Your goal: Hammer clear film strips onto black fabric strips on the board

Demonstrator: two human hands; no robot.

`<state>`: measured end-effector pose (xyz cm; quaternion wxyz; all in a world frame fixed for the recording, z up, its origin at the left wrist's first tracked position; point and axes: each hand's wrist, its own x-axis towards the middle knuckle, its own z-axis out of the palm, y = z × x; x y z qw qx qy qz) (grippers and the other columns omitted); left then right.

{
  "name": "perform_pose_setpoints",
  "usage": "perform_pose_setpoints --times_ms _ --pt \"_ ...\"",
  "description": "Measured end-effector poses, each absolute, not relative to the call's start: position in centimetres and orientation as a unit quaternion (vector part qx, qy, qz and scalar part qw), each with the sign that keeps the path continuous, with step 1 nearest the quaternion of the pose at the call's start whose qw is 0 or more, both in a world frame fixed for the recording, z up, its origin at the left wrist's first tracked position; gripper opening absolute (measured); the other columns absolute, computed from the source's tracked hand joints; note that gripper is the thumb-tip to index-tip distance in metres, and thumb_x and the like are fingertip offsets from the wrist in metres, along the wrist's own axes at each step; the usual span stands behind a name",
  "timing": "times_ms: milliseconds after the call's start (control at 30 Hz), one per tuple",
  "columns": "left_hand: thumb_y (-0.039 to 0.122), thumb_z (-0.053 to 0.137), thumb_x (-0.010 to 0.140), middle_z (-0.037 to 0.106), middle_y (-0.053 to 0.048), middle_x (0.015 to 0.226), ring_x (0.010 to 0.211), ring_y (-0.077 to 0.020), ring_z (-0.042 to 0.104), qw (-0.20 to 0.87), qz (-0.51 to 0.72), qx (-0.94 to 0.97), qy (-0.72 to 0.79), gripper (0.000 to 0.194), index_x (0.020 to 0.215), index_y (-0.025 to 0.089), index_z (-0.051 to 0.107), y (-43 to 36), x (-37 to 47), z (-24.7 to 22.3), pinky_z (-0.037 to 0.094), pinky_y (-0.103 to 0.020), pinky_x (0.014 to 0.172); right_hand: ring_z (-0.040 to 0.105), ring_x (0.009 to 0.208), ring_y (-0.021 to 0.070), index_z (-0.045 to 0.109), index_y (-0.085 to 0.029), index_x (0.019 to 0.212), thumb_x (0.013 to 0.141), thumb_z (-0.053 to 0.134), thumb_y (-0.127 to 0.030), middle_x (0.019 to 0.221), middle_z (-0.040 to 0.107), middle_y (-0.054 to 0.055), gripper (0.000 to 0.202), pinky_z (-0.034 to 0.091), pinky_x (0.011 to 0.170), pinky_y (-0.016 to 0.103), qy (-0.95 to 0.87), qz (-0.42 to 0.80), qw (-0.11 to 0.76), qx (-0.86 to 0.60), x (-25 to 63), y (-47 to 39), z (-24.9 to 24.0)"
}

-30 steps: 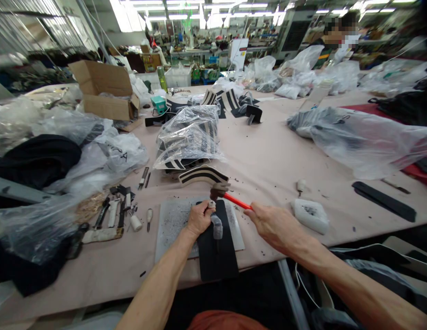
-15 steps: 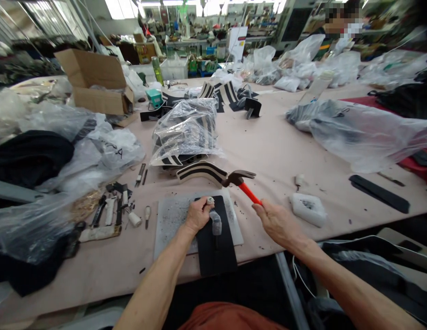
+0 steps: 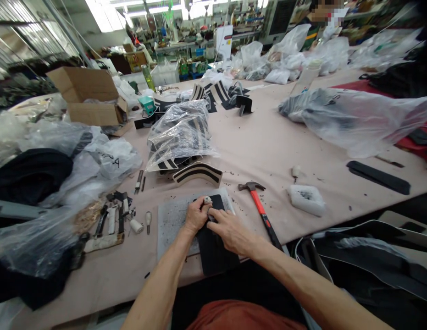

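My left hand [image 3: 196,214] is closed around a light-topped punch tool [image 3: 207,200], held upright over a black strip [image 3: 218,254]. The strip lies on a speckled pale board [image 3: 174,224]. Close beside it, my right hand [image 3: 230,229] has its fingers bent over the strip, at the clear piece seen there before; what they hold, if anything, is hidden. A claw hammer [image 3: 259,206] with a red and black handle rests on the table to the right of my right hand.
Beyond the board are a curved striped piece [image 3: 197,174] and a plastic-wrapped stack [image 3: 182,133]. Small tools [image 3: 112,220] lie left. At the right are a white block [image 3: 307,200], a black strip [image 3: 378,177] and a plastic bag [image 3: 354,119]. A person stands far back.
My right hand has let go of the hammer, which now lies on the table, and has moved left to the black strip beside my left hand. My left hand still grips the tool.
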<state>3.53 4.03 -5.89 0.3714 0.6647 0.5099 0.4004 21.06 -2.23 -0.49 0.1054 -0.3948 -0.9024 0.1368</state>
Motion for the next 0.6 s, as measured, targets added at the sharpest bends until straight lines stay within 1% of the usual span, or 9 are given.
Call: perform_pose_setpoints --times_ms 67,133,200,267,333,367,433,533,600 --pt "0.036 0.062 0.084 0.074 -0.005 0.084 0.075 -0.018 0.067 0.412 0.427 0.613 0.521 0.02 0.086 0.017 0.069 4.5 3.6 -6.1 0.053 -0.029 0.073 0.051 0.106 0.0258 0.063 -0.018 0.106 0.08 0.05 -0.004 0.133 0.051 0.013 0.032 0.043 0.087 0.039 -0.91 0.116 0.059 -0.394 20.1 -1.9 -0.4" --pt "0.048 0.065 0.08 0.073 -0.007 0.08 0.073 -0.0185 0.068 0.453 0.493 0.508 0.542 0.032 0.081 0.016 0.065 5.2 3.7 -6.3 0.055 -0.03 0.072 0.051 0.104 0.0263 0.063 -0.017 0.103 0.082 0.05 -0.005 0.134 0.05 0.013 0.028 0.042 0.086 0.04 -0.911 0.092 0.044 -0.399 19.9 -1.8 -0.6" --pt "0.059 0.068 0.075 0.072 -0.007 0.076 0.071 -0.0194 0.07 0.474 0.56 0.39 0.557 0.045 0.079 0.015 0.061 6.0 3.6 -6.2 0.057 -0.03 0.068 0.05 0.104 0.027 0.064 -0.017 0.104 0.085 0.049 -0.008 0.134 0.052 0.013 0.025 0.041 0.089 0.042 -0.908 0.072 0.046 -0.411 20.2 -1.9 -0.6" --pt "0.064 0.073 0.068 0.07 -0.006 0.074 0.071 -0.0203 0.071 0.478 0.59 0.331 0.561 0.052 0.079 0.015 0.058 6.4 3.3 -5.5 0.058 -0.03 0.066 0.049 0.111 0.0291 0.066 -0.014 0.104 0.085 0.051 -0.011 0.134 0.053 0.015 0.024 0.038 0.097 0.045 -0.904 0.048 0.052 -0.422 20.5 -2.1 -0.3" --pt "0.061 0.076 0.066 0.071 -0.006 0.074 0.071 -0.0203 0.071 0.468 0.597 0.338 0.557 0.052 0.079 0.015 0.059 6.4 2.6 -4.2 0.058 -0.029 0.064 0.044 0.121 0.0319 0.068 -0.012 0.104 0.083 0.056 -0.013 0.138 0.052 0.017 0.024 0.031 0.106 0.048 -0.901 0.027 0.059 -0.43 20.6 -2.1 0.4" --pt "0.059 0.077 0.067 0.071 -0.007 0.075 0.072 -0.02 0.071 0.452 0.606 0.35 0.553 0.049 0.079 0.015 0.06 6.2 2.2 -3.3 0.058 -0.029 0.065 0.042 0.124 0.0332 0.069 -0.011 0.102 0.082 0.058 -0.015 0.138 0.052 0.018 0.023 0.028 0.109 0.049 -0.898 0.017 0.06 -0.436 20.5 -2.1 1.0" --pt "0.055 0.075 0.073 0.072 -0.007 0.078 0.074 -0.0189 0.071 0.401 0.635 0.377 0.542 0.043 0.08 0.014 0.063 5.5 1.1 -1.1 0.059 -0.028 0.069 0.044 0.121 0.0343 0.071 -0.011 0.096 0.083 0.059 -0.019 0.128 0.058 0.019 0.019 0.027 0.109 0.05 -0.888 0.005 0.055 -0.457 20.1 -1.8 2.5" --pt "0.046 0.072 0.081 0.073 -0.007 0.081 0.075 -0.0177 0.07 0.308 0.658 0.439 0.528 0.034 0.085 0.013 0.066 4.4 -1.2 2.6 0.059 -0.028 0.072 0.053 0.104 0.0333 0.072 -0.01 0.087 0.087 0.058 -0.025 0.101 0.066 0.02 0.021 0.036 0.097 0.049 -0.865 0.0 0.043 -0.5 19.4 -1.2 5.1" --pt "0.041 0.071 0.082 0.073 -0.006 0.081 0.074 -0.0177 0.07 0.256 0.664 0.465 0.527 0.029 0.087 0.013 0.066 3.9 -2.8 4.4 0.059 -0.027 0.071 0.058 0.094 0.0324 0.072 -0.011 0.084 0.091 0.055 -0.032 0.09 0.067 0.02 0.028 0.04 0.087 0.046 -0.843 0.009 0.039 -0.536 19.0 -0.8 6.5"
